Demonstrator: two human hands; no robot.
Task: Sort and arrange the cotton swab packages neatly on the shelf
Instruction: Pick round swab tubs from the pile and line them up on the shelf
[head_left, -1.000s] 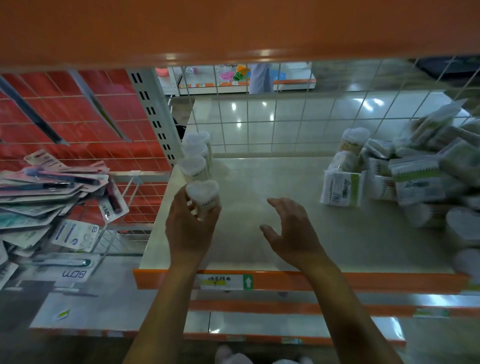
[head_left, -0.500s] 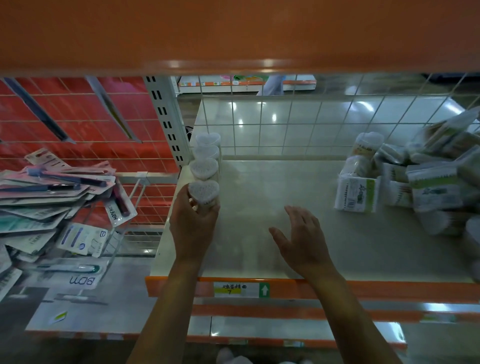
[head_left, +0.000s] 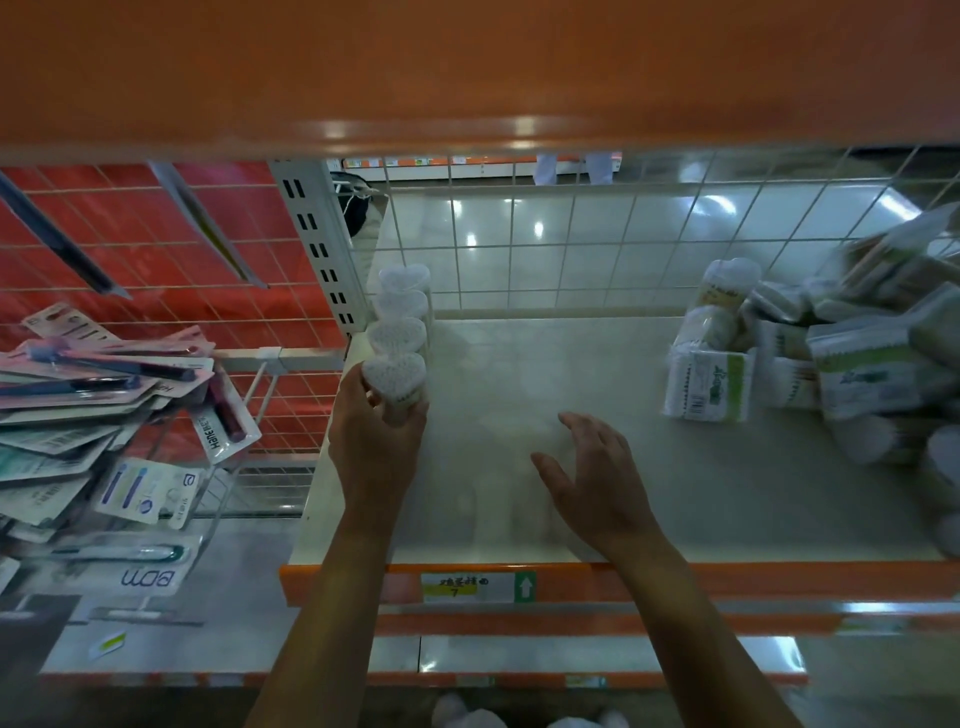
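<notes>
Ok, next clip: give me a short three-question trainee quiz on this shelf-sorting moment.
1. True or false: the left hand grips the frontmost heart-shaped tub.
2. On the shelf, where does the unsorted pile of packages lie? A) left end B) right end C) front middle
3. Counting the held one, how many heart-shaped tubs stand in the left-edge row?

Key: 1 true; 2 B; 3 four.
</notes>
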